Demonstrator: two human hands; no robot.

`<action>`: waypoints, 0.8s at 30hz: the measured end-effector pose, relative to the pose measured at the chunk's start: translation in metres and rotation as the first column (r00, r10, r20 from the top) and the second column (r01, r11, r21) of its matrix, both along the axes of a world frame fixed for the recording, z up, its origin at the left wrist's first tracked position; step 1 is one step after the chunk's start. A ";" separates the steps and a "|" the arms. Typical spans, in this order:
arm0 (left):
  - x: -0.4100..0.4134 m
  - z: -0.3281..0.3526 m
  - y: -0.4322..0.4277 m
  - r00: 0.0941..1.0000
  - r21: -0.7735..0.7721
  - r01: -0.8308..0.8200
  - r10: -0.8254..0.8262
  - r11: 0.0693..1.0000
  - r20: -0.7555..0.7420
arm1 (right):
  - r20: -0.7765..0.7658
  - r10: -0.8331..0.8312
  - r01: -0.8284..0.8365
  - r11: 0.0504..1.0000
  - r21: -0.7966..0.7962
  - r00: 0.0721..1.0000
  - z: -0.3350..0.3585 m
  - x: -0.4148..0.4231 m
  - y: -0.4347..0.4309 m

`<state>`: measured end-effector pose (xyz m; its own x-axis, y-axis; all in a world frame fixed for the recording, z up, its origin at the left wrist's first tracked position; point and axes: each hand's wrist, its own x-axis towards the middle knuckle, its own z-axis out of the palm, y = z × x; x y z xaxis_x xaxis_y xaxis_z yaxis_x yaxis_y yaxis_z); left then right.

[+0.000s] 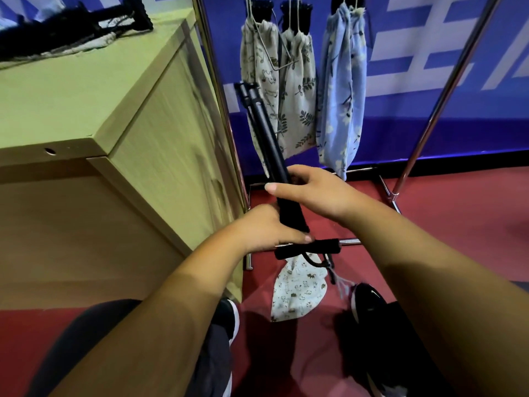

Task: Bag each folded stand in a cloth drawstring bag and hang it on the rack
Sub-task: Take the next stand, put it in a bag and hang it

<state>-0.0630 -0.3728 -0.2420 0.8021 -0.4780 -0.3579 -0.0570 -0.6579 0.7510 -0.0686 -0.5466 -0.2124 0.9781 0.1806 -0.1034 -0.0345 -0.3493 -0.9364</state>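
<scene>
A folded black stand slants from the middle of the view up and to the left. My right hand grips its shaft from above. My left hand is closed on its padded lower end, just above a black foam crossbar. A white cloth drawstring bag with small animal prints dangles below my hands. On the chrome rack hang three filled bags: two beige printed bags and a light blue flowered bag.
A light wooden table stands at the left, touching the rack's left post. More black stands and a bag lie on its far end. Red floor, a blue wall and my black shoes are below.
</scene>
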 end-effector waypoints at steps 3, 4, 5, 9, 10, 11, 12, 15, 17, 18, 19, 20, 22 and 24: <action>-0.005 -0.003 -0.004 0.995 0.131 0.015 -0.028 0.991 0.095 | 0.040 -0.069 0.073 0.993 -0.092 0.997 -0.005 0.002 -0.002; -0.006 -0.003 -0.005 0.991 0.159 0.014 -0.035 0.987 0.129 | 0.046 -0.090 0.095 0.990 -0.106 0.995 -0.007 0.004 -0.002; -0.006 -0.002 -0.005 0.988 0.168 0.014 -0.039 0.986 0.148 | 0.048 -0.113 0.117 0.987 -0.107 0.992 -0.007 0.004 -0.003; -0.004 0.003 0.001 0.992 0.138 0.018 -0.035 0.990 0.123 | 0.058 -0.202 0.206 0.976 -0.067 0.978 -0.005 0.005 -0.005; -0.004 0.004 0.004 0.993 0.137 0.019 -0.035 0.990 0.109 | 0.054 -0.216 0.219 0.974 -0.051 0.975 -0.004 0.004 -0.004; -0.005 0.005 0.006 0.994 0.141 0.031 -0.046 0.989 0.102 | 0.054 -0.232 0.235 0.971 -0.039 0.971 -0.002 0.003 -0.003; -0.006 0.005 0.008 0.993 0.147 0.037 -0.053 0.988 0.103 | 0.053 -0.248 0.250 0.968 -0.028 0.967 -0.001 0.002 -0.002; -0.008 0.002 0.012 0.993 0.101 0.025 -0.036 0.995 0.108 | 0.049 -0.268 0.268 0.963 0.001 0.962 0.002 -0.003 -0.002; -0.011 0.001 0.015 0.995 0.063 0.028 -0.034 0.998 0.092 | 0.031 -0.280 0.280 0.960 0.010 0.960 0.004 -0.007 -0.001; -0.013 0.001 0.016 0.995 0.060 0.042 -0.047 0.997 0.083 | 0.016 -0.286 0.286 0.958 0.002 0.958 0.003 -0.008 -0.001; -0.014 0.000 0.017 0.995 0.073 0.059 -0.064 0.996 0.074 | 0.003 -0.289 0.289 0.957 -0.011 0.957 0.003 -0.009 -0.001; -0.015 -0.002 0.018 0.995 0.095 0.071 -0.078 0.993 0.070 | -0.008 -0.288 0.287 0.957 -0.024 0.958 0.002 -0.010 -0.001; -0.017 -0.008 0.019 0.993 0.148 0.089 -0.100 0.985 0.069 | -0.026 -0.276 0.273 0.959 -0.070 0.961 0.000 -0.013 -0.001; -0.020 -0.019 0.020 0.992 0.207 0.102 -0.115 0.973 0.056 | -0.035 -0.260 0.253 0.957 -0.143 0.965 -0.004 -0.018 -0.001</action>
